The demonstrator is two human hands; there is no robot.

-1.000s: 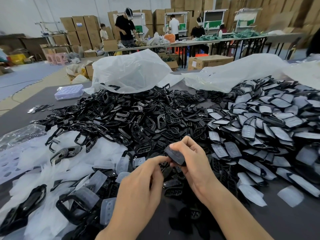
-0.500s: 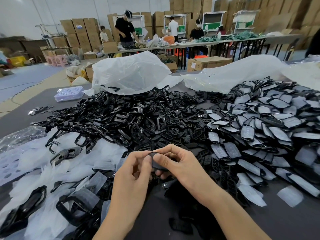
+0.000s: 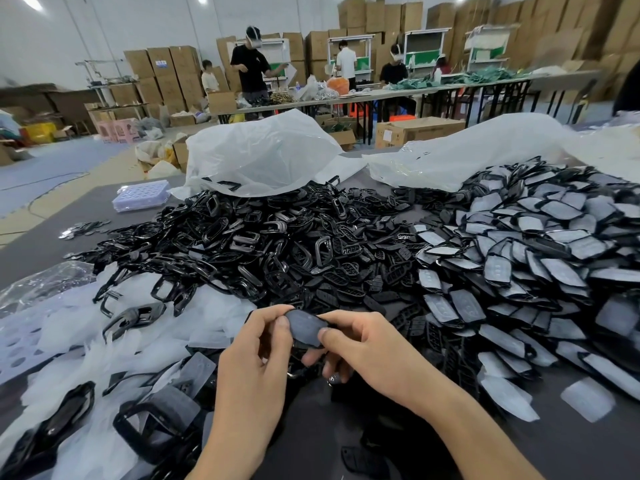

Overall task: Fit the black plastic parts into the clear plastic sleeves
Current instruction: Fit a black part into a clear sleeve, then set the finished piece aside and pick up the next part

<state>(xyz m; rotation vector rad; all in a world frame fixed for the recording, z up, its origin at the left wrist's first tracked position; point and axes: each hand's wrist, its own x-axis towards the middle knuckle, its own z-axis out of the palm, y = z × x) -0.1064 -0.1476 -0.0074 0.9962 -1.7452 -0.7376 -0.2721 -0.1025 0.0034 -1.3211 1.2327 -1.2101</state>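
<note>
One part in hand; large backlog.
Lower left: empty clear sleeves. Centre: heap of bare black parts, undone. Lower centre: my left hand and right hand pinch that part, seemingly sleeved. Right: finished sleeved pile.

A second ago the right hand alone pinched the small flat black plastic part, tilted nearly edge-on, while the left hand was only reaching in. Now both hands pinch it, the left thumb and forefinger on its left end, and its broad greyish face has turned up toward the camera.
</note>
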